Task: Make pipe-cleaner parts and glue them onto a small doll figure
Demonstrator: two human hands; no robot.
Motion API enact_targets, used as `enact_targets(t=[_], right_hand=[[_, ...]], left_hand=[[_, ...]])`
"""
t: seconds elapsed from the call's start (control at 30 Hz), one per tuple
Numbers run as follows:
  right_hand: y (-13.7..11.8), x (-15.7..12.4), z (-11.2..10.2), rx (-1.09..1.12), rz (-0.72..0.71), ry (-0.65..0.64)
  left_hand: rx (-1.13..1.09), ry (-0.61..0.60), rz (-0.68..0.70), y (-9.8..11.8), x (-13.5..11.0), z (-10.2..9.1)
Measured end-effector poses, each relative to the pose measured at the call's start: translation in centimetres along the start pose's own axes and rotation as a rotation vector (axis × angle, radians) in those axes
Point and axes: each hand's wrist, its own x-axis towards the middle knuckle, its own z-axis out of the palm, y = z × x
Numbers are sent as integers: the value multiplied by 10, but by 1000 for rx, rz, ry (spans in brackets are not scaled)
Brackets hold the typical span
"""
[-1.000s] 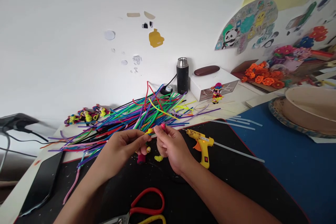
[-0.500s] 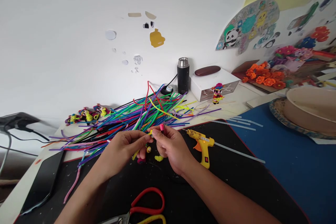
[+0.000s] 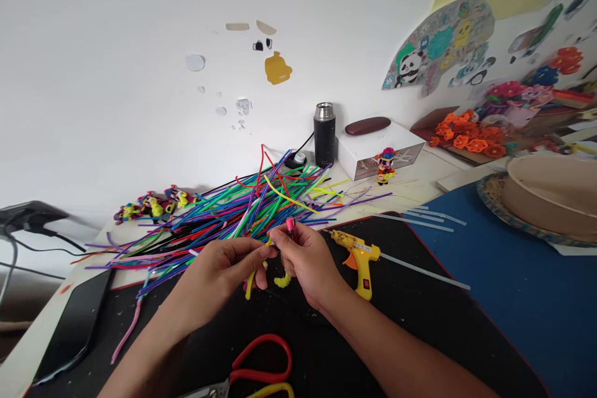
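Note:
My left hand (image 3: 231,273) pinches a yellow pipe cleaner (image 3: 249,286), whose loose end hangs below the fingers. Close beside it, my right hand (image 3: 305,261) is closed around a slim pen-like stick with a pink end (image 3: 291,224). Its thumb and forefinger meet the upper part of the yellow strand; whether the strand is wound on the stick is hidden by the fingers. On the black mat just beneath the hands lies a curled yellow fuzzy piece (image 3: 282,280). A small magenta piece is mostly covered by my left fingers.
Red-and-yellow-handled scissors (image 3: 263,357) lie at the front. A yellow glue gun (image 3: 359,255) rests right of my right hand. Behind spreads a pile of coloured pipe cleaners (image 3: 219,224), with a black flask (image 3: 324,137) beyond. A phone (image 3: 77,323) lies left.
My left hand has shifted slightly down, and more of the yellow strand hangs below it. The pink-ended stick sits slightly lower in my right hand.

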Motion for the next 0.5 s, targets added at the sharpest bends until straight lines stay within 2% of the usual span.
enact_targets(t=[0.3,0.5], right_hand=[[-1,-1,1,78,21,-46],[1,0,1,71,28,-22]], left_hand=[[1,54,-11,1,5,0],[51,69,-20,0,6,1]])
